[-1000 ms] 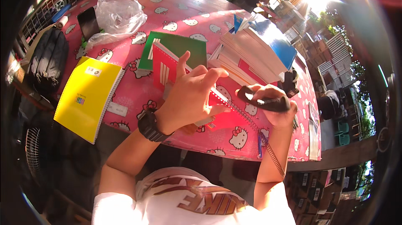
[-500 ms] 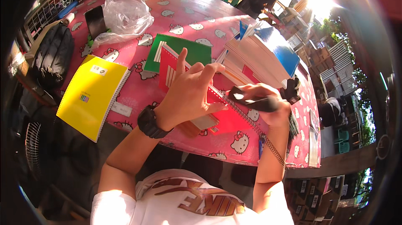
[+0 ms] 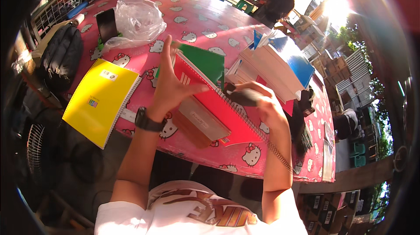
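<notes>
Red spiral notebook [image 3: 221, 103] tilted up off the pink patterned desk [image 3: 201, 25], near the middle, spiral edge to the right. Left hand [image 3: 173, 84] spread against its upper left corner, fingers open, thumb pressing the cover; black wristwatch [image 3: 148, 121] on that wrist. Right hand [image 3: 262, 101] closed in a grip on a dark tool [image 3: 243, 97], touching the spiral binding. Green notebook [image 3: 205, 62] just behind the red one. Yellow spiral notebook [image 3: 100, 99] flat at the near left edge. Clear plastic bag [image 3: 138, 20] far left. Stack of white books with a blue cover [image 3: 280, 66] to the right.
</notes>
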`<state>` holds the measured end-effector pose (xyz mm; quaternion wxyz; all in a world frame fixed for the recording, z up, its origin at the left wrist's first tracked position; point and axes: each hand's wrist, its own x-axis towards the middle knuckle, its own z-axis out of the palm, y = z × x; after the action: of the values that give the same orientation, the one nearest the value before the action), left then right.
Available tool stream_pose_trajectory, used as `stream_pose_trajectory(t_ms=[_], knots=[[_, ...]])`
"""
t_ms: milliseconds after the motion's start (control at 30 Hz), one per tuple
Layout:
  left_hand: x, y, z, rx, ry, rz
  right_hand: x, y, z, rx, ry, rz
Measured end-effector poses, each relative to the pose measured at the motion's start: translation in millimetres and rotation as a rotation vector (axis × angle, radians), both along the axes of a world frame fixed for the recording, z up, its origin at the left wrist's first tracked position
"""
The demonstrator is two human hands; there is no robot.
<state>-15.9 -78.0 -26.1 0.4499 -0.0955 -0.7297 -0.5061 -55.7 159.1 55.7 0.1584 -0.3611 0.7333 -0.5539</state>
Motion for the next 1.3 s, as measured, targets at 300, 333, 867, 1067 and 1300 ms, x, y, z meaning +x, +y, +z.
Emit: stream_pose_trajectory(t_ms=[300, 333, 867, 1067, 1300], knots=[[-11.8, -8.9, -19.0, 0.647, -0.255, -0.597, -21.9, 0.5, -3.9, 0.234, 0.105, -0.043], [-7.8, -3.2, -16.7, 0.707, -0.218, -0.559, -26.5, -2.0, -4.8, 0.350, 0.136, -0.130], [-6.7, -22.1, -19.5, 0.712, -0.261, -0.799, -23.8, -31.0, -0.3, 0.069, -0.011, 0.121], [-16.1, -19.2, -24.5, 0.801, -0.161, -0.852, -37.2, -41.2, 2.8, 0.255, 0.063, -0.013], [-12.5, -15.9, -25.7, 0.914, -0.185, -0.841, -41.9, -52.4, 12.2, 0.177, 0.044, 0.099]])
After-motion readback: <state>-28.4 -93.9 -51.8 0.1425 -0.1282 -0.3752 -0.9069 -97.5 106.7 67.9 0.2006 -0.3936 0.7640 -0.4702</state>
